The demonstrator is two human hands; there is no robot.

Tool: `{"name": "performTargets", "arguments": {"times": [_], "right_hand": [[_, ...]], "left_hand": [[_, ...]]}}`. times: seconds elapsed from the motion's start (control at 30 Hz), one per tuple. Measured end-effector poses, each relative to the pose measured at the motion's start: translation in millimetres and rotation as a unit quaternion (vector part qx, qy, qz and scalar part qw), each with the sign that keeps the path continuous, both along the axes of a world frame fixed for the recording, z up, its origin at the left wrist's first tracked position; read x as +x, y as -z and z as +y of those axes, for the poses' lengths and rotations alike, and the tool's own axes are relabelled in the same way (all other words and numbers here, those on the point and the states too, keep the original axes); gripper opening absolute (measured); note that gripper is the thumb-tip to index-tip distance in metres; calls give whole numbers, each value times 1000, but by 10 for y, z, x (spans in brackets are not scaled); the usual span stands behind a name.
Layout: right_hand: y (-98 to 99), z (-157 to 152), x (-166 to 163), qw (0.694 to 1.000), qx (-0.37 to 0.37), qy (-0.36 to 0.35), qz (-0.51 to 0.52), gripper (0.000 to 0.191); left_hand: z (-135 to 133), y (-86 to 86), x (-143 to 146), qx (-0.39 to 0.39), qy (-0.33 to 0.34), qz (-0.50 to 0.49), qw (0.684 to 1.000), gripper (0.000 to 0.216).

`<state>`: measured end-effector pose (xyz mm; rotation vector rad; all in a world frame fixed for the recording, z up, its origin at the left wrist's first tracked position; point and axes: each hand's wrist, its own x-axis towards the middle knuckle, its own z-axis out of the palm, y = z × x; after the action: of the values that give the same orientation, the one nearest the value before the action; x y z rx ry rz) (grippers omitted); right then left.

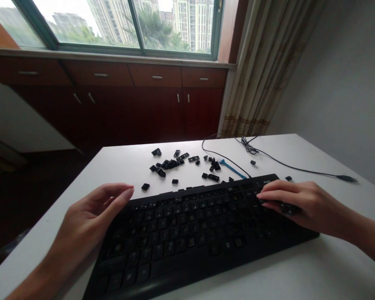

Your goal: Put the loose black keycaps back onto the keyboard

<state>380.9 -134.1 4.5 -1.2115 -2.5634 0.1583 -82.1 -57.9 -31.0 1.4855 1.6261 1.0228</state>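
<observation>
A black keyboard (175,233) lies slantwise on the white table, with gaps showing among its keys. My left hand (90,221) rests by its upper left corner, fingers stretched forward and the thumb tip near the fingertips; nothing shows in it. Over the number pad, the fingers of my right hand (296,198) are pinched together. Something dark shows beneath them, too unclear against the keys to name. Behind the keyboard lie loose black keycaps (170,163) in a pile, with several more scattered around. A blue stick-like tool (233,168) lies near the keyboard's back edge.
The keyboard's thin cable (281,164) runs over the back right of the white table (125,162) to a dark plug (346,178). Single keycaps lie near it. Beyond the table's far edge stand red-brown cabinets (143,108) under a window, with a curtain (259,75) at right.
</observation>
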Motion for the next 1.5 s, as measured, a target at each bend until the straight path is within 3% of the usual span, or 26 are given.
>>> {"name": "performTargets", "arguments": {"times": [0.33,0.5,0.87,1.13,1.27,1.3,1.37,1.43,1.5], "right_hand": [[102,-7,32,999,-30,-6,24,43],[133,29,63,996,-19,7,84,38],[200,35,106,996,-28,-19,82,36],[16,58,36,998,-63,-5,13,30],[-108,30,-65,992,-80,40,90,10],[-137,22,-103,985,-72,65,143,6],[-197,28,-208,952,-53,128,273,21],[-259,71,-358,894,-53,170,412,42],[-308,144,-538,829,-82,161,530,53]], "left_hand": [[-3,41,-29,-8,12,-14,1000,42],[8,35,-16,-1,15,-27,1000,42],[11,34,-14,14,12,-4,1000,40],[-5,10,13,1,2,-12,1000,43],[-10,-3,20,-13,9,-9,1000,42],[-9,-2,18,-11,11,-9,1000,42],[-8,1,14,-2,14,-10,1000,43],[-9,-1,14,1,13,-11,1000,43],[-13,-10,17,-5,9,-13,1000,42]]}}
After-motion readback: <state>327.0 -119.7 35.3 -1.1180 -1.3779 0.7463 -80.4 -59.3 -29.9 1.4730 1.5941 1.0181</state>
